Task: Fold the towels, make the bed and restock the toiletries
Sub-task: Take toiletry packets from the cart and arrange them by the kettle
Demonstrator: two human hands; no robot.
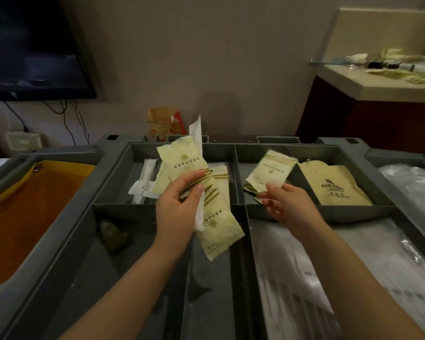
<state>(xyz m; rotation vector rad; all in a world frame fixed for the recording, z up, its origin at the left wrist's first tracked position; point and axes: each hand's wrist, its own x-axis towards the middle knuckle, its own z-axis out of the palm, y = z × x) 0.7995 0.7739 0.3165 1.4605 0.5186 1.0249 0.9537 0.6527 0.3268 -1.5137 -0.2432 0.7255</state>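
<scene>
My left hand (179, 204) grips a bunch of pale yellow toiletry packets (182, 165) with gold stripes, plus a thin white sachet, above the grey cart tray (241, 207). One long packet (219, 229) sticks out below the hand. My right hand (285, 202) pinches a smaller, blurred yellow packet (270, 171) over the tray's right rear compartment. More white wrapped items (142, 185) lie in the left rear compartment.
Tan paper bags (334, 185) fill the far-right compartment. Clear plastic-wrapped stock (299, 278) lies in the front right bin, an orange-yellow sack (27, 204) hangs at the left. A counter (378, 84) with scattered toiletries stands at the right, a dark TV (32, 45) on the wall.
</scene>
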